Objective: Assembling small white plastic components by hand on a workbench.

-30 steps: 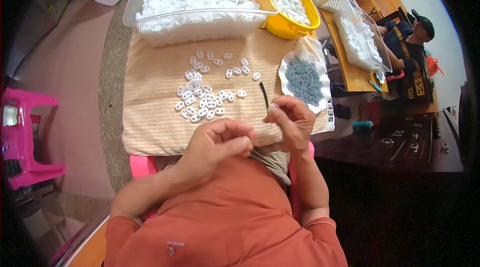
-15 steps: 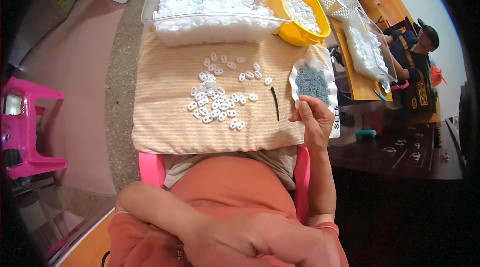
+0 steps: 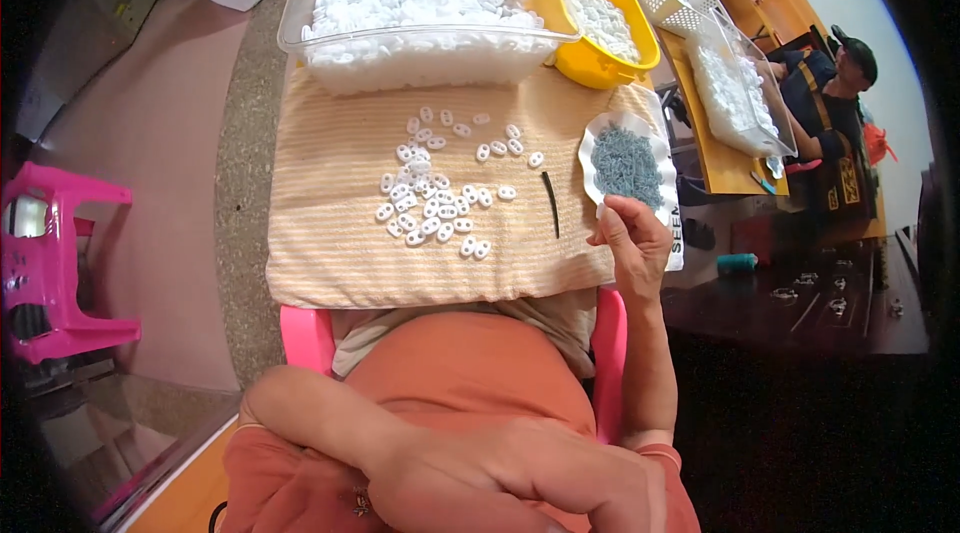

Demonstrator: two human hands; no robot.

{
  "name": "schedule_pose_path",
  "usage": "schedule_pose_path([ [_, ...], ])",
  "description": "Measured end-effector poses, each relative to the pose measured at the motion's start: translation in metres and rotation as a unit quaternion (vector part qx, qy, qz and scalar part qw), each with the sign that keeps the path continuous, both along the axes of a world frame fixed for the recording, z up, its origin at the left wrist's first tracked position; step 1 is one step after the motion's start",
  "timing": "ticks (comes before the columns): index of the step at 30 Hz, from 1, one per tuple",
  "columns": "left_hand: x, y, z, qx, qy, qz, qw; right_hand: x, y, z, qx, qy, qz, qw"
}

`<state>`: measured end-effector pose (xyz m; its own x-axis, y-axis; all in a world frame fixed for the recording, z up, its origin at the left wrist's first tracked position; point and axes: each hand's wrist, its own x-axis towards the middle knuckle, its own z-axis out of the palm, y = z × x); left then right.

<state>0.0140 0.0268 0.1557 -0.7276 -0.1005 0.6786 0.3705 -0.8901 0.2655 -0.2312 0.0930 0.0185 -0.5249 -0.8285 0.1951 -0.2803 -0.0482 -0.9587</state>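
My right hand [image 3: 636, 243] is closed in a pinch beside the near rim of a white wavy-edged dish [image 3: 590, 195]. Whatever its fingertips hold is too small to make out. Many thin grey pieces [image 3: 628, 168] are heaped in the dish. To the left, small white oval pieces with two holes each [image 3: 430, 203] lie scattered on a striped cloth [image 3: 330, 253]. A thin black strip [image 3: 551, 205] rests between them and my right hand. Held close across my body, my left hand [image 3: 520, 478] shows large at the lower edge, its fingertips cut off or hidden.
A clear bin [image 3: 430, 61] full of white pieces stands at the far edge, beside a yellow basin [image 3: 600, 71] of pale pieces. A pink stool [image 3: 65, 263] is at left. At right, another person [image 3: 825, 98] sits by a table with a clear bin [image 3: 735, 98].
The view has shifted slightly. My right hand stays pinched near the dish rim, and my left hand stays across my body. The pieces on the cloth look the same.
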Motion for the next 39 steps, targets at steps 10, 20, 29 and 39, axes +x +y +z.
schedule_pose_path([
  [10,-0.002,-0.009,-0.044,-0.120,-0.127,0.130,0.976,-0.013,-0.001,0.012,-0.010,0.063,-0.028,0.998],
  [20,-0.014,-0.029,-0.095,-0.174,-0.316,0.233,0.903,-0.009,-0.024,0.038,-0.055,0.109,-0.037,0.992],
  [29,-0.019,-0.039,-0.113,-0.177,-0.360,0.253,0.880,-0.019,-0.051,0.069,-0.177,0.265,-0.083,0.944],
  [39,-0.028,-0.038,-0.136,-0.146,-0.396,0.290,0.859,-0.112,-0.153,0.079,-0.043,0.334,-0.118,0.934],
])
